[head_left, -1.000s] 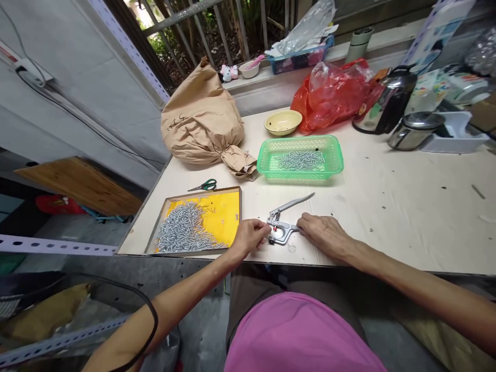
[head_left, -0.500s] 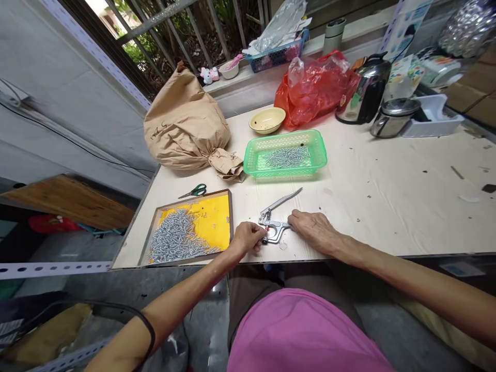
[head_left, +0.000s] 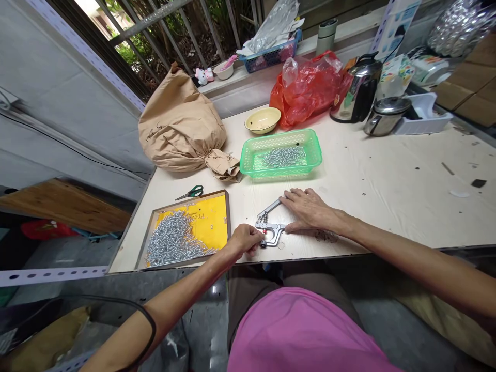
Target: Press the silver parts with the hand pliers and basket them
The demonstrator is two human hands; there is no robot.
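Snap-fastener pliers (head_left: 274,235) with grey metal handles, a spring and a red part at the jaw lie on the table in front of me. My right hand (head_left: 306,209) spans both handles, fingers on the upper one and thumb at the lower one. At the jaw, my left hand (head_left: 247,239) is pinched closed; whatever its fingertips hold is too small to make out. Left of it, a tray (head_left: 228,217) with a yellow bottom holds a heap of small silvery metal pieces (head_left: 172,240). Similar pieces (head_left: 284,156) lie in a green plastic basket (head_left: 281,173) beyond the pliers.
Green-handled scissors (head_left: 194,191) lie behind the tray. A brown paper sack (head_left: 182,124), a yellow bowl (head_left: 262,121), a red plastic bag (head_left: 310,93), an electric kettle (head_left: 358,90) and a metal pot (head_left: 385,118) stand along the back. The table's front edge is close to my body.
My right hand has opened out from the lower handle and now reaches over the upper handle too. The left hand stays at the jaw. The view has shifted slightly.
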